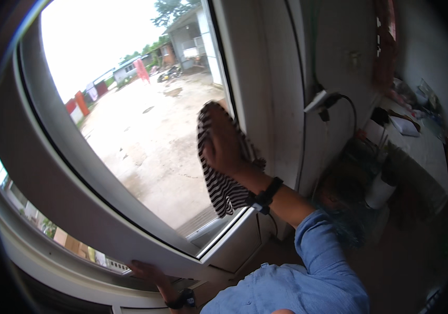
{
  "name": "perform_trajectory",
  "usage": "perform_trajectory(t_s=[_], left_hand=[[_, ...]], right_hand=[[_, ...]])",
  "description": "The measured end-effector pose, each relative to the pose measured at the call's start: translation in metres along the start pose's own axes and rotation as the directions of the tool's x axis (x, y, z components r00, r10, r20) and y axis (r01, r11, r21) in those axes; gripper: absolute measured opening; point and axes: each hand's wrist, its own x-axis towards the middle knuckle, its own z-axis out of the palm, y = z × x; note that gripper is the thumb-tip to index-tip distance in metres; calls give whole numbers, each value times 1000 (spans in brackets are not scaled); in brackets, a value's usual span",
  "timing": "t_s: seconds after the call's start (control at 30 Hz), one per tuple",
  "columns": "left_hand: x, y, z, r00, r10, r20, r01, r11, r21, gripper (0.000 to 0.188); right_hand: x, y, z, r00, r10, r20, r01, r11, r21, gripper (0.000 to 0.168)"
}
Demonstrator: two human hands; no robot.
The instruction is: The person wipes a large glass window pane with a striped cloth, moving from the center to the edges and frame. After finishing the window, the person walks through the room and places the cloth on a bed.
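My right hand [222, 145] presses a black-and-white striped cloth [224, 192] against the window pane [149, 137] of a door, beside the right edge of its frame. The cloth hangs down below the palm and wrist. At the lower left, my left hand [145, 271] rests on the edge of the pale door frame [110, 231]; its fingertips are partly hidden and no object shows in it. Both wrists wear dark bands. Through the glass a paved yard appears.
A power strip [318, 101] with plugs and cables hangs on the wall to the right. Beyond it stands a cluttered table [428, 145], with bags and containers in shadow beneath. A second pane lies at the far left.
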Motion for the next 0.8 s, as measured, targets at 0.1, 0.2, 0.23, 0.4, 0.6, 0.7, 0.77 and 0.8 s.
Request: perform_trajectory(t_s=[0.1, 0.2, 0.23, 0.4, 0.6, 0.7, 0.77, 0.8], left_hand=[[3, 23, -15, 999, -21, 32, 25, 990, -137, 66], [1, 49, -14, 997, -78, 30, 82, 983, -167, 73], [3, 52, -16, 995, -88, 44, 95, 976, -195, 73], [1, 38, -11, 996, -87, 15, 88, 980, -177, 69], [-1, 34, -15, 992, -115, 57, 124, 973, -197, 65], [-2, 28, -16, 986, -163, 33, 165, 983, -78, 63], [-1, 33, -15, 980, -194, -30, 195, 981, 11, 63], [1, 26, -13, 984, -176, 3, 176, 984, -31, 62]], right_hand=[[33, 6, 6, 995, 40, -89, -41, 999, -4, 60], [61, 13, 7, 988, 62, -140, -68, 997, -35, 61], [70, 17, 7, 985, 73, -159, -80, 996, -35, 61], [110, 28, 13, 970, -16, -244, -2, 997, -73, 61], [106, 25, 13, 978, -55, -202, 56, 998, -5, 56], [93, 6, 8, 984, -170, -61, 173, 983, 58, 56], [69, -9, 8, 977, -208, 53, 203, 975, 85, 52], [56, -12, 10, 977, -207, 57, 198, 970, 139, 51]])
